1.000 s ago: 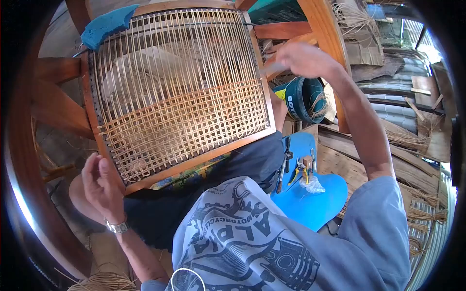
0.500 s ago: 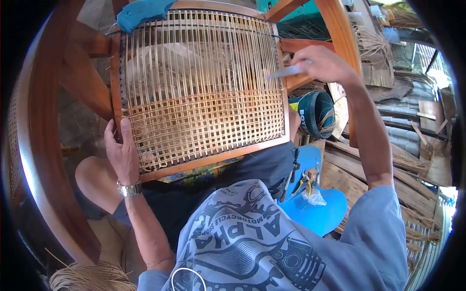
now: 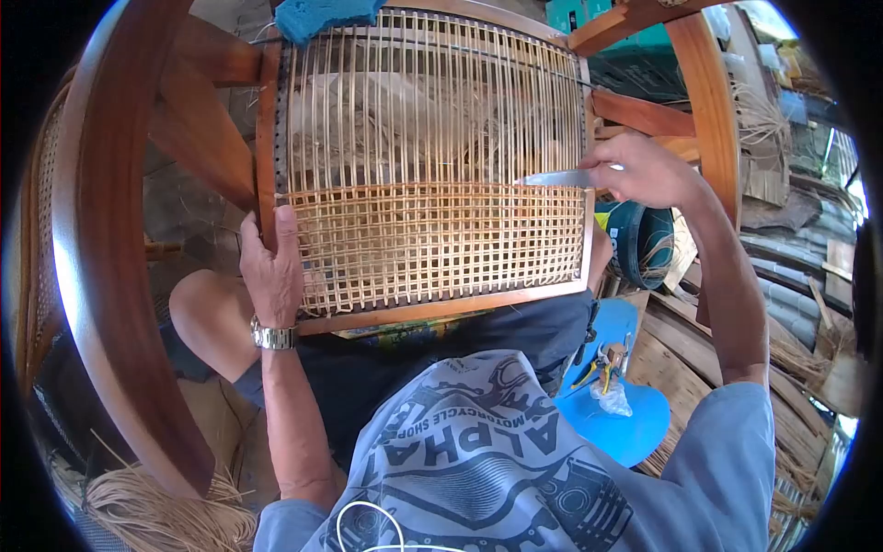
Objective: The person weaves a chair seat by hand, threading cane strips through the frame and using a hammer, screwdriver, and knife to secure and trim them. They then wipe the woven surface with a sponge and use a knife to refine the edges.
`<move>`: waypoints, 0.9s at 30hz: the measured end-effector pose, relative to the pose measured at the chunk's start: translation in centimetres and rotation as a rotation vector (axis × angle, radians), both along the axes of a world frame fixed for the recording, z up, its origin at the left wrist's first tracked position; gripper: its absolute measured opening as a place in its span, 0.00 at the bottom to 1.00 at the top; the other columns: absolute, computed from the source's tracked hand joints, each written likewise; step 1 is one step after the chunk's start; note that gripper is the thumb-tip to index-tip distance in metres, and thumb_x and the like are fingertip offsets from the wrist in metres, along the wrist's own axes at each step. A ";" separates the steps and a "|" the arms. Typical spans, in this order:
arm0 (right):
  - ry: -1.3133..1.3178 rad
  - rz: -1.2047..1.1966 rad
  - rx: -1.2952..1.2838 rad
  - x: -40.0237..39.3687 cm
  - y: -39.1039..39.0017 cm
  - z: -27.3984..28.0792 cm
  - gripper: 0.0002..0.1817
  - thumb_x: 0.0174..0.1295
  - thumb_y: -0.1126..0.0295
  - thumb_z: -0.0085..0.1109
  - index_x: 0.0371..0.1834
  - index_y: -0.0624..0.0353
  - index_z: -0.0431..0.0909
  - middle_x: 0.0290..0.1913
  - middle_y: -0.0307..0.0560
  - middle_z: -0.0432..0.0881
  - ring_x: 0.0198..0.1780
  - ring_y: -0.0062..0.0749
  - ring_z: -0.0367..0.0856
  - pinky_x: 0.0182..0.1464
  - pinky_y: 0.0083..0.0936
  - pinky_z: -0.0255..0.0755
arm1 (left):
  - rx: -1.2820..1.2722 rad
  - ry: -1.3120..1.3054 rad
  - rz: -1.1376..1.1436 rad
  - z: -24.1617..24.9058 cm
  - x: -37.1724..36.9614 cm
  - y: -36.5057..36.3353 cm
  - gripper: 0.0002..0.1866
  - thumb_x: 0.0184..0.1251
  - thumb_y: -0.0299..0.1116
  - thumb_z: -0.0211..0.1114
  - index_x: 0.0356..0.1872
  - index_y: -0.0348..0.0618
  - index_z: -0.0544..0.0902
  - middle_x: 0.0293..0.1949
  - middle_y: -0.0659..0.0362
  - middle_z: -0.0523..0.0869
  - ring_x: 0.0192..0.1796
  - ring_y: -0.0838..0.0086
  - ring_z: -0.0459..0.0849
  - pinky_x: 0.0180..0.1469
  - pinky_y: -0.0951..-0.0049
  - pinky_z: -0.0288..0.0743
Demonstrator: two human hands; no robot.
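Observation:
A wooden frame [image 3: 414, 310] with cane strands lies over the lap. Its near half is a woven grid [image 3: 432, 244]; in the far half mostly lengthwise strands [image 3: 405, 110] show. My left hand [image 3: 273, 271] grips the frame's left edge, thumb on top and fingers partly hidden beneath. In my right hand [image 3: 644, 170] is a thin pale blade [image 3: 556, 178], its tip resting at the upper edge of the woven part, right of centre. A blue cloth or foam piece [image 3: 326, 17] sits on the far left corner.
Curved wooden chair parts [image 3: 110, 248] rise at left, with another [image 3: 704, 101] at right. A dark green bucket [image 3: 639, 244] stands right of the frame. Yellow-handled pliers [image 3: 604, 361] lie on a blue stool [image 3: 635, 423]. Cane bundles [image 3: 170, 511] lie at lower left.
My right hand has brought the blade down from above the weave to its upper edge. The view has shifted, so the frame appears farther right. My left hand still holds the frame's edge.

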State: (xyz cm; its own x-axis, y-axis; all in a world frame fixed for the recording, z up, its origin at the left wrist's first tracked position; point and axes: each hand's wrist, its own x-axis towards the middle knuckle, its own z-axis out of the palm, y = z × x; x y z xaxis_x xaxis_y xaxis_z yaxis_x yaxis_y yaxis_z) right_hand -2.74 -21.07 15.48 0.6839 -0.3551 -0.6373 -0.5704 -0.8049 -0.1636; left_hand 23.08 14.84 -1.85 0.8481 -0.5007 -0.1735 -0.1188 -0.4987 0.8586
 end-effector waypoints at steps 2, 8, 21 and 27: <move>0.109 -0.058 0.024 2.7 0.4 2.0 0.16 0.72 0.63 0.53 0.51 0.61 0.84 0.41 0.57 0.86 0.48 0.50 0.85 0.54 0.39 0.77 | 0.009 -0.016 0.007 0.1 -0.3 -0.3 0.31 0.76 0.54 0.65 0.61 0.33 0.78 0.44 0.51 0.86 0.45 0.67 0.83 0.52 0.65 0.76; -0.169 -0.042 -0.003 4.9 2.8 -0.1 0.16 0.71 0.64 0.53 0.48 0.63 0.85 0.41 0.58 0.87 0.45 0.48 0.86 0.51 0.41 0.77 | 0.044 -0.106 0.029 -0.6 -0.3 -0.4 0.29 0.73 0.54 0.69 0.57 0.36 0.80 0.41 0.55 0.90 0.42 0.70 0.86 0.50 0.66 0.79; -0.162 -0.178 0.181 9.7 3.6 -0.5 0.16 0.73 0.67 0.55 0.59 0.59 0.85 0.39 0.53 0.89 0.41 0.39 0.88 0.48 0.34 0.80 | 0.190 -0.030 0.087 -0.3 -0.1 -1.0 0.30 0.67 0.57 0.70 0.42 0.33 0.80 0.33 0.43 0.88 0.37 0.50 0.87 0.44 0.55 0.79; -0.102 -0.256 0.469 8.1 6.8 -2.9 0.15 0.74 0.65 0.60 0.58 0.60 0.85 0.36 0.47 0.87 0.33 0.24 0.83 0.38 0.28 0.76 | 0.151 0.035 0.096 0.7 0.0 -1.3 0.30 0.66 0.57 0.71 0.41 0.31 0.80 0.30 0.45 0.88 0.34 0.54 0.87 0.43 0.57 0.79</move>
